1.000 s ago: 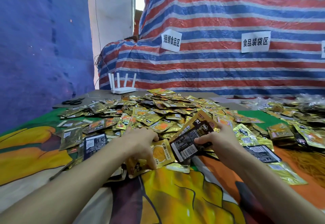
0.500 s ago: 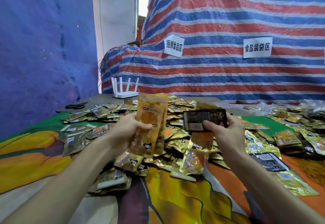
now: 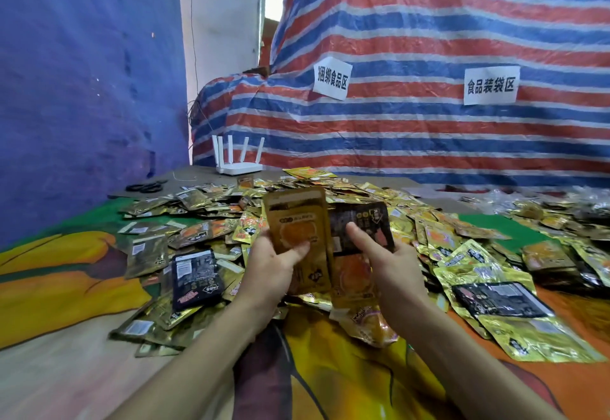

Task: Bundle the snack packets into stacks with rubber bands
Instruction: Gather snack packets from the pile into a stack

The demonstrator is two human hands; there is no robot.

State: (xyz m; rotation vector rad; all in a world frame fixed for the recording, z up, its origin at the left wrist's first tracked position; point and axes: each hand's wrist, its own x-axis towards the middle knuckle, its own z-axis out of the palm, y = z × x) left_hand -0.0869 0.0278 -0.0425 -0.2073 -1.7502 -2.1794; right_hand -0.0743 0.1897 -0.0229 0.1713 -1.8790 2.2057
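Observation:
A wide heap of gold, orange and black snack packets [image 3: 330, 201] covers the table. My left hand [image 3: 274, 267] grips a small upright stack of gold packets [image 3: 298, 221], thumb across the front one. Close beside it, my right hand [image 3: 386, 261] holds a black packet [image 3: 361, 221] with an orange packet [image 3: 355, 279] hanging below it, thumb on the black face. The two handfuls touch edge to edge above the heap. No rubber band is visible.
The table carries a colourful printed cloth [image 3: 330, 370]. A white router [image 3: 239, 158] and black scissors [image 3: 147, 186] sit at the back left. A blue wall stands on the left, a striped tarpaulin with paper signs [image 3: 331, 78] behind. More packets [image 3: 561, 221] lie at the right.
Both hands lifted packets off the heap. They have since drawn together, so the right hand's packets now meet the left hand's stack.

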